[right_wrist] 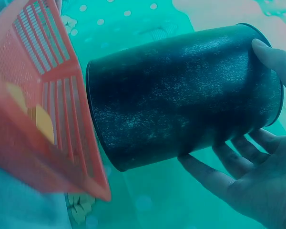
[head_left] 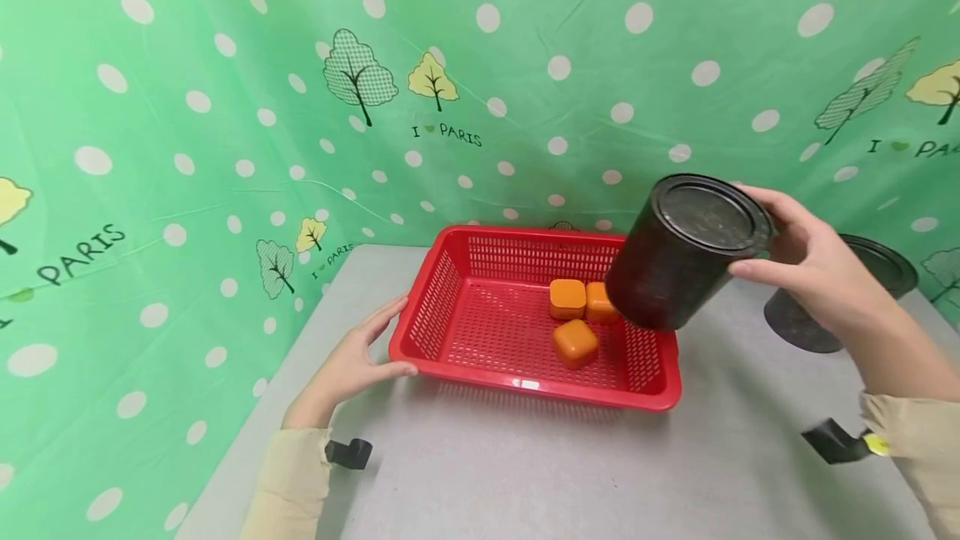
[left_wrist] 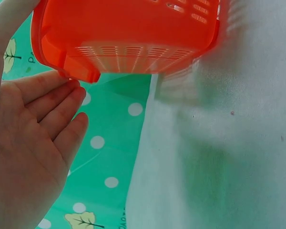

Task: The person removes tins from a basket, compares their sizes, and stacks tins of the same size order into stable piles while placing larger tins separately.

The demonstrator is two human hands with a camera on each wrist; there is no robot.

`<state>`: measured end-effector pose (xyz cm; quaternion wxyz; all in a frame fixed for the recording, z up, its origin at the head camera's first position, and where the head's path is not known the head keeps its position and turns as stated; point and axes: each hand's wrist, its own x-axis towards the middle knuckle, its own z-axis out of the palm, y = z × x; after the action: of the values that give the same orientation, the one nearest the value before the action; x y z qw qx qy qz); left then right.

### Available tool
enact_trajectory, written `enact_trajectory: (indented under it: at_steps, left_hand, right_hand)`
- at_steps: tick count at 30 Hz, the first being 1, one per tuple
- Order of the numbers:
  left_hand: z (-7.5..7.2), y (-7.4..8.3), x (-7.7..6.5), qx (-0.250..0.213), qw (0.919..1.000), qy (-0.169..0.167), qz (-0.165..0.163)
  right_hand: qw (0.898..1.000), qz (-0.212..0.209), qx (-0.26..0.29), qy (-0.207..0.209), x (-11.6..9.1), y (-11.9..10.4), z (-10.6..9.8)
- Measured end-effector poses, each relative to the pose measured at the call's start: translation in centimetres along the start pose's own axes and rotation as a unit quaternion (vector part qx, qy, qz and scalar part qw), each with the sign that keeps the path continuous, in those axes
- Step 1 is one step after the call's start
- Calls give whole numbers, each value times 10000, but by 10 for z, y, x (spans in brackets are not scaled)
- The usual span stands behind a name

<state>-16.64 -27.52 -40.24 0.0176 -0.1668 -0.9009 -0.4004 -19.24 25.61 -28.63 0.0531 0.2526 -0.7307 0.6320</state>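
My right hand [head_left: 806, 261] grips a black cylindrical can [head_left: 667, 273], thumb on one side and fingers on the other. The can is tilted over the right end of a red plastic basket [head_left: 525, 384], its recessed end up; the lower end's face is hidden. Inside the basket lie orange rounded blocks: one at the back [head_left: 567, 298], one beside it partly behind the can [head_left: 602, 303], one nearer the front [head_left: 575, 343]. My left hand [head_left: 352, 365] touches the basket's left end, its fingers fairly straight against the rim in the left wrist view.
A second black can [head_left: 806, 323] stands on the grey table [head_left: 510, 473] at the right, partly behind my right hand and forearm. A green dotted cloth [head_left: 525, 107] hangs close behind the basket and along the left side.
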Motion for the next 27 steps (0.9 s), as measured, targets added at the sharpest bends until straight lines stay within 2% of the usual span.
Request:
enact_trajectory:
  at_steps: [7,9,16,18,21,23,27]
  left_hand:
    - [0,1,0,-2,10000,10,22]
    - [0,1,0,-8,10000,3,-5]
    - [0,2,0,-14,10000,-2,-32]
    - [-1,2,0,-3,10000,-5,-21]
    - [-1,2,0,21,10000,-6,-3]
    - [-1,2,0,28,10000,-8,0]
    - [0,2,0,38,10000,-6,-13]
  right_hand:
    - [9978,144,387,523,-31,9,-26]
    - [9971,195,295,670,-38,12,-32]
    - [9925,-47,-328,1178,-63,27,-48]
    - [9891,-49,-748,1264,-70,32,-53]
    - [9779,89,-1560,1386,-79,40,-59]
    - [9671,231,-2040,1505,-86,46,-63]
    - [9586,397,-2238,1718,-98,56,-69]
